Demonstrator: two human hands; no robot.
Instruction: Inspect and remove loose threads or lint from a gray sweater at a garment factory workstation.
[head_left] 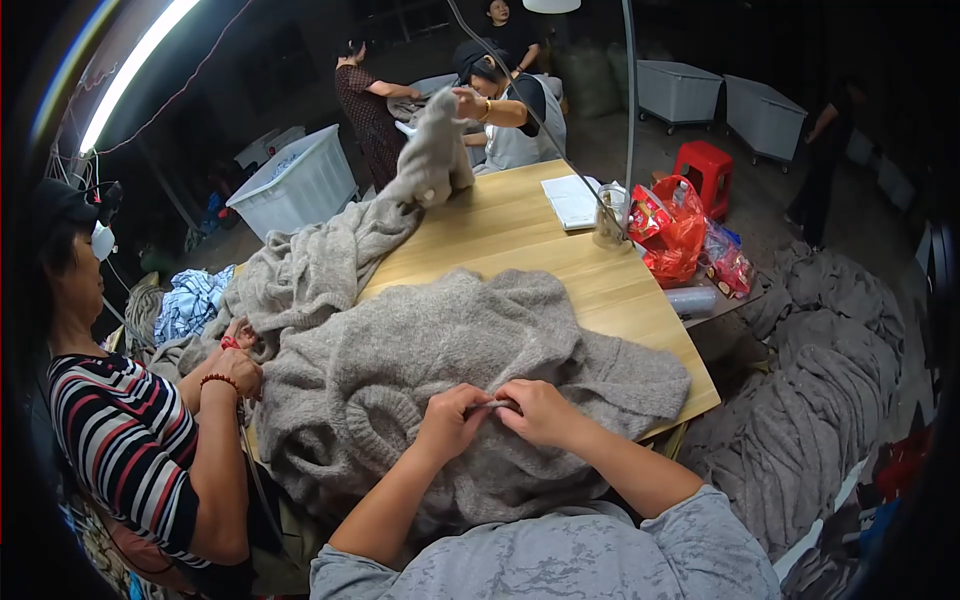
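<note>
A grey knitted sweater (450, 340) is spread in folds over the near part of the wooden table and hangs over its front edge. Its ribbed neckline (385, 420) lies left of my hands. My left hand (455, 418) pinches a small fold of the knit. Close beside it, my right hand (535, 410) grips the same raised edge, fingertips almost meeting the left ones. What lies exactly between the fingertips is too small to make out beyond the knit edge.
At my left a co-worker in a striped top handles more grey knitwear (300, 260). Across the table (480, 225) another lifts a piece. Right of the lamp pole (630, 110) sit a red plastic bag (672, 235) and a red stool (703, 170); a grey garment heap (810, 390) lies at far right.
</note>
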